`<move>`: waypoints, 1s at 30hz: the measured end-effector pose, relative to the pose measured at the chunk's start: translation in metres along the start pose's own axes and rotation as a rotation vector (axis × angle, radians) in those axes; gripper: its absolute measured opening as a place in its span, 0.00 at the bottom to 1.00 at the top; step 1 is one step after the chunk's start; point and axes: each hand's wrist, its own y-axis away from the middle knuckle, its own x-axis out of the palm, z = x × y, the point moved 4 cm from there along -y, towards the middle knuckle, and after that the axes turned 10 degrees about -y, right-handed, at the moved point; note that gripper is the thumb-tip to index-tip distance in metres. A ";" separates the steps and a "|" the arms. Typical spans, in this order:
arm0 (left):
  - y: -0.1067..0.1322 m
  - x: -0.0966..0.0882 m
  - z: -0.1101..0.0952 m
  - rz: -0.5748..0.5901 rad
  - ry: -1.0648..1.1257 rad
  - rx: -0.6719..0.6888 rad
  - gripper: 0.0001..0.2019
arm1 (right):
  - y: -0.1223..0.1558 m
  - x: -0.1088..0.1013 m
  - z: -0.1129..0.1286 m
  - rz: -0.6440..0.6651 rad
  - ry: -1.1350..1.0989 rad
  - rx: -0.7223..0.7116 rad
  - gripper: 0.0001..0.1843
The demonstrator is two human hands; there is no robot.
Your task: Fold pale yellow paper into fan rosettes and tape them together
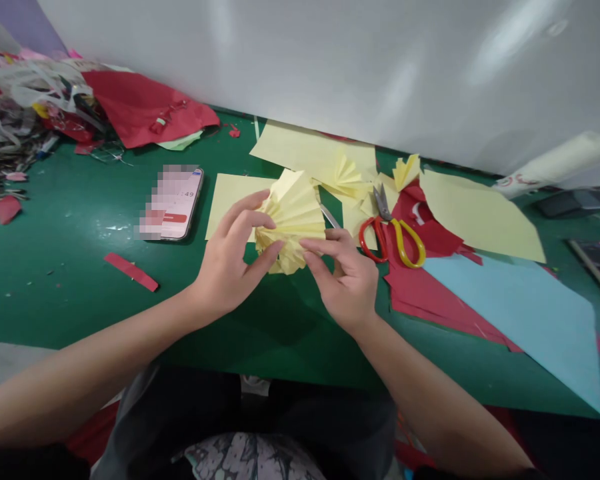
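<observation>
Between my hands, above the green table, is a pleated yellow paper fan (295, 207) with its folds spread outward. My left hand (240, 247) grips its left side, fingers behind and on top, thumb at the lower middle. With thumb and index finger, my right hand (345, 270) pinches the fan's lower right edge. Just right of that hand lie scissors (385, 217) with one red and one yellow handle, blades apart. Behind the fan, a metal blade-like piece (330, 217) shows partly; its kind is hidden. More folded yellow paper (347, 175) lies behind.
Left of my hands rests a phone (177, 207), with a red paper strip (131, 271) nearer me. Yellow sheets (485, 213), red paper (430, 293) and a light blue sheet (525, 307) spread to the right. A pile of scraps (25, 120) fills the far left; a white wall (305, 67) stands behind.
</observation>
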 end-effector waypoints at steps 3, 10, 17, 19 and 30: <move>-0.001 -0.002 -0.005 -0.038 -0.090 0.123 0.08 | 0.001 0.000 -0.006 -0.005 -0.049 0.096 0.09; 0.000 -0.002 -0.009 -0.034 -0.135 0.196 0.08 | 0.001 0.001 -0.007 -0.015 -0.128 0.126 0.09; 0.001 -0.002 -0.010 -0.016 -0.082 0.161 0.05 | 0.002 0.006 -0.019 -0.013 -0.409 0.281 0.06; 0.002 -0.001 -0.010 -0.026 -0.103 0.190 0.05 | 0.003 0.010 -0.024 -0.003 -0.537 0.357 0.06; 0.005 -0.001 -0.011 -0.061 -0.237 0.333 0.07 | 0.003 0.007 -0.020 0.010 -0.423 0.448 0.07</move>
